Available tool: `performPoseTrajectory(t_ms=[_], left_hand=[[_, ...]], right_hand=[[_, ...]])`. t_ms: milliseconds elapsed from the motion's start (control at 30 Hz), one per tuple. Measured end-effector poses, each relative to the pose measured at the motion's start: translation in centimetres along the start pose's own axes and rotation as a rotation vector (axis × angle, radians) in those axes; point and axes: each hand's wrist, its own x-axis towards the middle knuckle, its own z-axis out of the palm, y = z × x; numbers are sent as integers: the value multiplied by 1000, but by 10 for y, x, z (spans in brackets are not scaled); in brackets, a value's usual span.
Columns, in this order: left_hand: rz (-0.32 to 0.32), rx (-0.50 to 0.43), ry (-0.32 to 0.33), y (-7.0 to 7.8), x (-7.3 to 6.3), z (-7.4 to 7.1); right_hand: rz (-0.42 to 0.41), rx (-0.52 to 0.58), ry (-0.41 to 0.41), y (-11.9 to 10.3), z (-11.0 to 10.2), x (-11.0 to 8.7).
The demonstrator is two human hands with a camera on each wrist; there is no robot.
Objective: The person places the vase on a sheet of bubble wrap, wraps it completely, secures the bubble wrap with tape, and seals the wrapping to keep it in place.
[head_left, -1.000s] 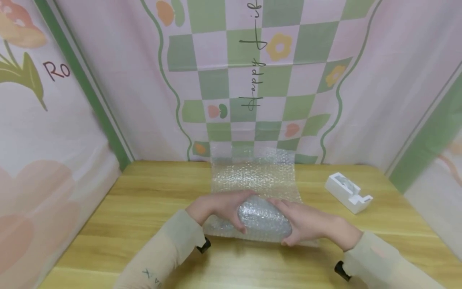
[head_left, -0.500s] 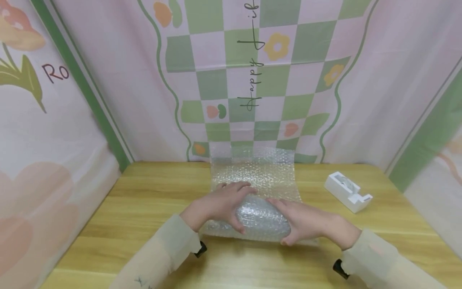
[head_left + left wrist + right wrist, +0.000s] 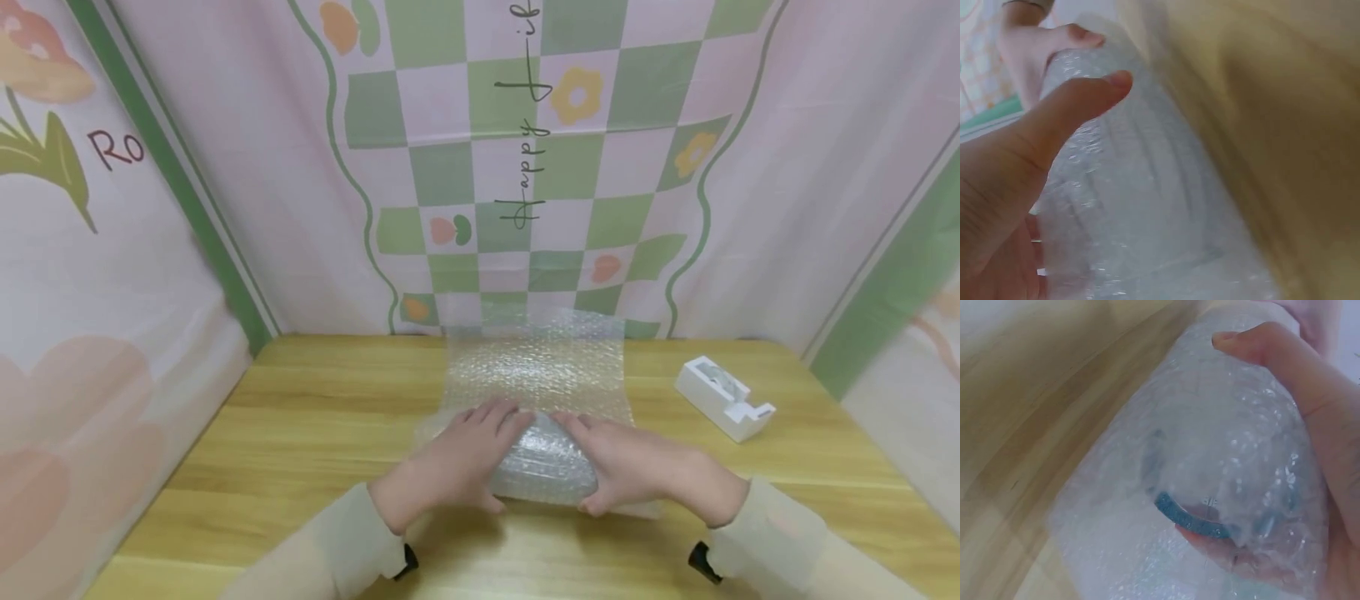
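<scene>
On the wooden table, a bundle rolled in clear bubble wrap (image 3: 546, 467) lies between my hands. My left hand (image 3: 457, 462) grips its left end, thumb on the near side and fingers over the top. The right hand (image 3: 637, 460) holds the other end, its thumb low in front. Behind the bundle, the unrolled bubble wrap sheet (image 3: 536, 367) runs to the back wall. In the right wrist view, a curved teal rim (image 3: 1188, 524) shows through the open end of the roll; the rest of the wrapped thing is blurred by the plastic.
A white tape dispenser (image 3: 723, 400) with a roll in it stands at the right rear of the table (image 3: 322, 408). Printed cloth with a green check pattern (image 3: 502, 167) hangs close behind the back edge, with more cloth at both sides.
My left hand has let its fingers up, then come back down over the bundle's left end, covering more of it. The wrap sheet has shifted slightly right. The right hand stays nearly in place.
</scene>
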Motion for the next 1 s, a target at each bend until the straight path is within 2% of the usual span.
performPoseTrajectory(t_ms=[100,333,600,767,1000], left_hand=[[-19,-14,17,0,0,6],[-13,-54,123,-12,11,24],[36,-106,154,-21,17,25],[64,-119,139,-27,19,25],[61,-160,74,-30,21,20]], right_hand=[[-4,4,-3,-2,-2,1],[-21,61,-39,4,-8,8],[-53,171,-62,14,-12,14],[-55,226,-97,18,-14,16],[-53,282,-141,21,-17,19]])
